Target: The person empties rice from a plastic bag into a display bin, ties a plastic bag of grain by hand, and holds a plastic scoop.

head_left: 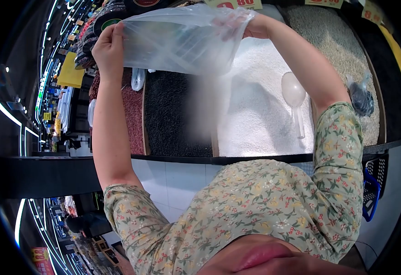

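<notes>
A clear plastic bag (pixel 177 43) is stretched sideways between my two raised hands, above the grain bins. My left hand (pixel 109 46) pinches its left end, thumb and fingers closed on the film. At the other end my right hand (pixel 250 26) grips the bag near its edge, and some of its fingers show only dimly through the plastic. A pale blurred streak (pixel 205 107) lies below the bag; I cannot make out what it is. On the white grain (pixel 255 133), beneath my right forearm, rests a clear scoop (pixel 294 91) with its handle toward me.
Black grain (pixel 170 114) and reddish beans or grain (pixel 133 119) fill bins on the left. Greenish-beige grain (pixel 328 36) lies at right, with a knotted bag of dark contents (pixel 361 98) on it. Price signs (pixel 237 4) line the back. A blue basket (pixel 370 197) stands low at right.
</notes>
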Demonstrator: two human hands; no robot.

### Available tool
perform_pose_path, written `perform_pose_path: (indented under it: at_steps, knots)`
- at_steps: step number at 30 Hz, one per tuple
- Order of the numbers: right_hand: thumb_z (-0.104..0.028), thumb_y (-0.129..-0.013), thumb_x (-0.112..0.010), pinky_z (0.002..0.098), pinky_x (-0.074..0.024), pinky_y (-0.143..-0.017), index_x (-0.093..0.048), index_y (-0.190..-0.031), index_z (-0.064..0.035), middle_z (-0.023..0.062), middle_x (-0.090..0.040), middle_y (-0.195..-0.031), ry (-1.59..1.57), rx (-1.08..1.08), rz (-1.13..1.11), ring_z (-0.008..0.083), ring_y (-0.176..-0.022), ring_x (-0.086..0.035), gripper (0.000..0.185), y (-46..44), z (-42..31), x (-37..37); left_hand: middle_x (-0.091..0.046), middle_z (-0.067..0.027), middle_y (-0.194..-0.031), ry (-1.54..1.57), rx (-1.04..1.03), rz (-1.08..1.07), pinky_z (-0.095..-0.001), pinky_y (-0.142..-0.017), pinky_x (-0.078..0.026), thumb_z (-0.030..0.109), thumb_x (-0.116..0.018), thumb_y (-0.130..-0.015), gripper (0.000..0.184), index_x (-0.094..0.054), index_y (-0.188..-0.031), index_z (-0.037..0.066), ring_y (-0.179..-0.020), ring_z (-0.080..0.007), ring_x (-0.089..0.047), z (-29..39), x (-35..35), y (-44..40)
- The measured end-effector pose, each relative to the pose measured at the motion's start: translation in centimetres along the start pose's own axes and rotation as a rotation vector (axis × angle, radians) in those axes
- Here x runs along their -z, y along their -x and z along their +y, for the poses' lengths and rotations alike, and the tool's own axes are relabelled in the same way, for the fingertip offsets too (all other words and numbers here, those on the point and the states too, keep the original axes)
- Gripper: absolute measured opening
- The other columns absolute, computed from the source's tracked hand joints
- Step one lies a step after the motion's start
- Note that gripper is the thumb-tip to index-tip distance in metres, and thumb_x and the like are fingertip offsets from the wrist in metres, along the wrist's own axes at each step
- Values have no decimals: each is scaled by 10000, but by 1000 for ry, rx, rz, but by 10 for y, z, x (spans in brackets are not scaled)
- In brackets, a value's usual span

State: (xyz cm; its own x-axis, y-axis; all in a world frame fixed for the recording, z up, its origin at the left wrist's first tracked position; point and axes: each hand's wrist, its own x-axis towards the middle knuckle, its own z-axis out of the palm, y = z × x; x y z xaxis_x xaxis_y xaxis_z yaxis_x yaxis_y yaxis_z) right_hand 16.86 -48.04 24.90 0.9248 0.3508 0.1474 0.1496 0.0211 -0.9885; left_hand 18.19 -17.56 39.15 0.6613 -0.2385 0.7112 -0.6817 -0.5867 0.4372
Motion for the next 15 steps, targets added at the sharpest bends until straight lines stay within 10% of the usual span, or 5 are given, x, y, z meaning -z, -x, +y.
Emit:
perform_pose_path:
  at_steps: [11,15]
  knots:
    - [-308,-861,-540,365,-488,-835,-477,-1245,-70,108,-585,-1131,-359,59,18,228,-997,-594,456,15,0,-15,-510,26,-574,72,309,-302,-202,-494,-343,184,-574,-833,231,-599,-694,1,-518,-48,-453,-35,28,35]
    - [-305,-869,-511,388,-435,-894,-395,-1306,-59,121,-529,-1216,-509,14,-18,265,-1067,-555,515,21,1,-32,-605,-3,-712,342,381,-349,-207,-599,-398,142,-595,-788,194,-624,-916,-1,-651,-74,-534,-42,25,54]
